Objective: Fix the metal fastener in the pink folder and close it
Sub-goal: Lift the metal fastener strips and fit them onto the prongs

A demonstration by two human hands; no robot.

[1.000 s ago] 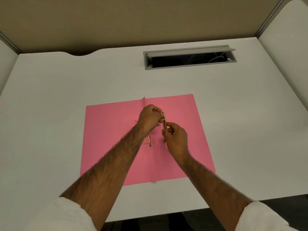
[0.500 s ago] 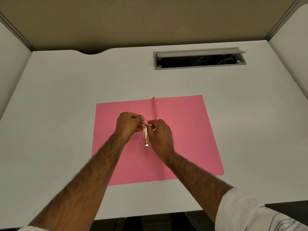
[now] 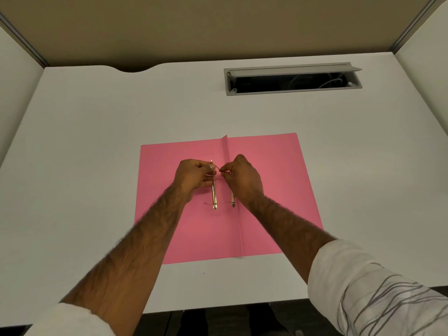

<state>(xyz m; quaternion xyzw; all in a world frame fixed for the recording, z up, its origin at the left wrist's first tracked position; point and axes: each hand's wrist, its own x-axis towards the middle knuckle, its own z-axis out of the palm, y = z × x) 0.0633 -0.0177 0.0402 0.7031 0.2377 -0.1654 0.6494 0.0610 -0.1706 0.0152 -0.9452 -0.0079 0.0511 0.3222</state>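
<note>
A white desk (image 3: 97,166) fills the view — tan partition panels (image 3: 218,27) stand behind it. A grey cable hatch (image 3: 291,80) sits open in its far right part — cables inside.

Soft, even overhead light keeps the white counter (image 3: 97,166) bright without glare, shadows under the hands (image 3: 194,177) stay faint, focus is fair, and wide-angle distortion bends the counter's edges outward toward the corners.

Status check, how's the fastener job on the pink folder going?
Left hand pinching brass fastener bar; right hand pinching a thin prong. Pink folder open flat, not closed. Nothing in the way on the white desk.
</note>
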